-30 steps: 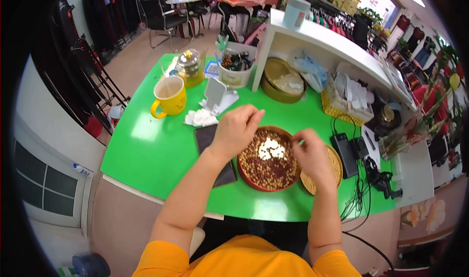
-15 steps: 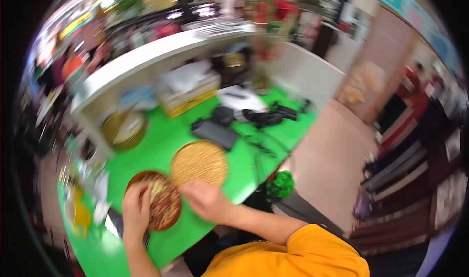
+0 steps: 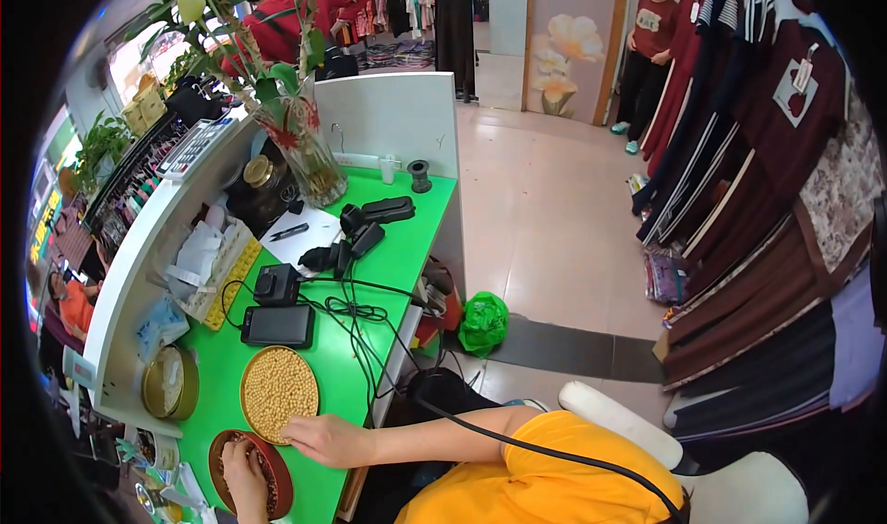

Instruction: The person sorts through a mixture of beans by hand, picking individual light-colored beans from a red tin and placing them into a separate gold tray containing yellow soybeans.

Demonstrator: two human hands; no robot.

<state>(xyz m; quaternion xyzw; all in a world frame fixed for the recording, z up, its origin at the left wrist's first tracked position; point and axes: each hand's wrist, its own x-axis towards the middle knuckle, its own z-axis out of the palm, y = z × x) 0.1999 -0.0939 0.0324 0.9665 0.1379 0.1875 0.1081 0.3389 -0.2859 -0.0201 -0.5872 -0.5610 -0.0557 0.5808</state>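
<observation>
Resting over the red-brown bowl (image 3: 286, 483) at the near left of the green counter (image 3: 338, 406), the left hand (image 3: 243, 476) has its back turned up, its forearm reaching in from the near edge. Its knuckles bend and its fingers curl down into the bowl, among mixed dark and tan beans (image 3: 269, 474); the tips are hidden, so whether they are wide, narrow or holding a bean I cannot tell. The right forearm (image 3: 434, 439) stretches leftward, almost level, from an orange-yellow sleeve (image 3: 554, 420), the wrist nearly straight. The right hand (image 3: 321, 439) hovers at the near right rim of a shallow round tray (image 3: 317, 396) of pale soybeans (image 3: 279, 391), fingers bunched and narrow, pointing left; whether they pinch a bean I cannot tell. The tray stands just beyond the bowl and slightly right of it. Farther off lies a flat black case (image 3: 277, 327), with tangled black cables (image 3: 356, 310) to its right; an olive-gold tin (image 3: 188, 387) stands left of the tray.
</observation>
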